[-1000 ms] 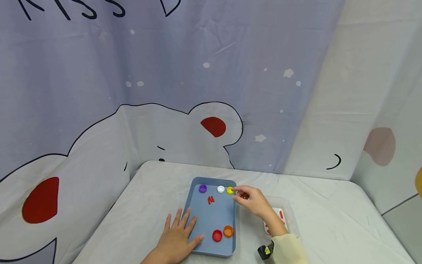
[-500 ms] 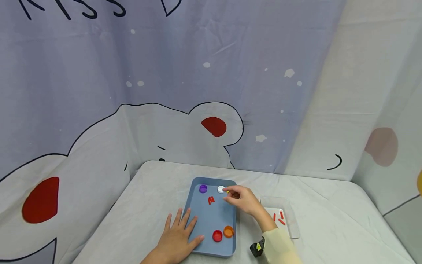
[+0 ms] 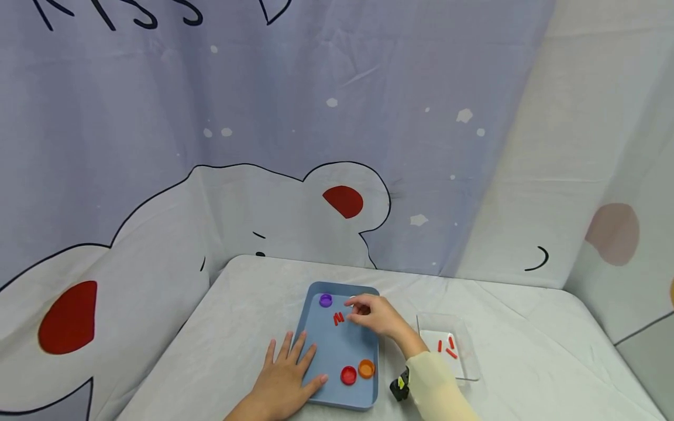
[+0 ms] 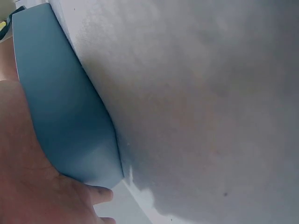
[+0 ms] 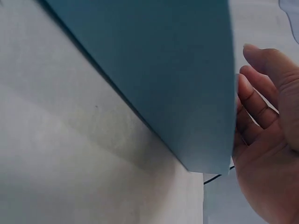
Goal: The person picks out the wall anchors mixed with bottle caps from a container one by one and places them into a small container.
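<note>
A blue-grey tray [image 3: 337,351] lies on the table. My left hand [image 3: 281,380] rests with spread fingers across its left edge. My right hand [image 3: 376,316] hovers over the tray's upper right, fingers loosely bent and thumb apart, with nothing visible between them. It covers most of a small white round cup and hides the yellow one. A purple round cup [image 3: 326,300] sits at the upper left, above several short red sticks [image 3: 339,318]. Near the bottom right are a red cup [image 3: 348,375] and an orange cup [image 3: 366,368]. In the right wrist view, the tray's wall [image 5: 187,93] hides some fingertips.
A clear plastic box [image 3: 468,356] with red sticks [image 3: 451,354] in it stands right of the tray, beside my right forearm. A black wrist device [image 3: 400,386] is by the right sleeve. A printed curtain [image 3: 295,210] hangs behind the table.
My right hand has moved left along the tray's top, from the yellow cup to over the white one. More of the clear box shows. The left hand has stayed still.
</note>
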Demonstrator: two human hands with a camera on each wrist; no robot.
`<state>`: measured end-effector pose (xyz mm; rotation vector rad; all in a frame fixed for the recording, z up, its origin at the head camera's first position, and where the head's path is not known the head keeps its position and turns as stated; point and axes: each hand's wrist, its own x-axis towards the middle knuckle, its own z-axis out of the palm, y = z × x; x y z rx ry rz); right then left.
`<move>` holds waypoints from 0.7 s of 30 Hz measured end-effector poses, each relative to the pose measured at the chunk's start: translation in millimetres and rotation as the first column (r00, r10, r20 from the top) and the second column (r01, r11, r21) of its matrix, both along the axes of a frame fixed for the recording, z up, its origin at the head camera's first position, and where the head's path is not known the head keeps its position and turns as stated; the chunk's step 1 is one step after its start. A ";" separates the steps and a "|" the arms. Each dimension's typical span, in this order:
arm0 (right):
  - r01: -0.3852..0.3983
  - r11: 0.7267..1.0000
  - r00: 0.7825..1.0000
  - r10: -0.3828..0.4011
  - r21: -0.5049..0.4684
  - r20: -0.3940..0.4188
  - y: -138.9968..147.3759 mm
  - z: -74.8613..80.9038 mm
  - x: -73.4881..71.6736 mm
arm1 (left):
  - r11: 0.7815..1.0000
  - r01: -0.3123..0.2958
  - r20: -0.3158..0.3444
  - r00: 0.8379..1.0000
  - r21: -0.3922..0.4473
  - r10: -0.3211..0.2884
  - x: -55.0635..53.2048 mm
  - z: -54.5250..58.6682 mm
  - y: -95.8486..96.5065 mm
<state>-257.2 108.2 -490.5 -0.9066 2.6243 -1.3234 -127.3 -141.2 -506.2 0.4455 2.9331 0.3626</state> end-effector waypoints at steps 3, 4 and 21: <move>-0.020 0.998 1.000 0.020 0.067 0.001 -3.3 -2.9 -3.8 | 1.000 0.001 0.009 1.000 -0.004 -0.001 -0.1 1.0 0.4; -0.025 0.996 1.000 0.024 0.088 0.003 -4.4 -3.4 -4.9 | 1.000 0.003 0.009 1.000 -0.005 -0.002 0.0 1.4 0.6; 0.006 0.937 1.000 0.000 0.351 -0.016 -18.6 -6.7 -19.2 | 1.000 0.008 -0.009 1.000 -0.024 -0.008 -0.7 0.7 1.0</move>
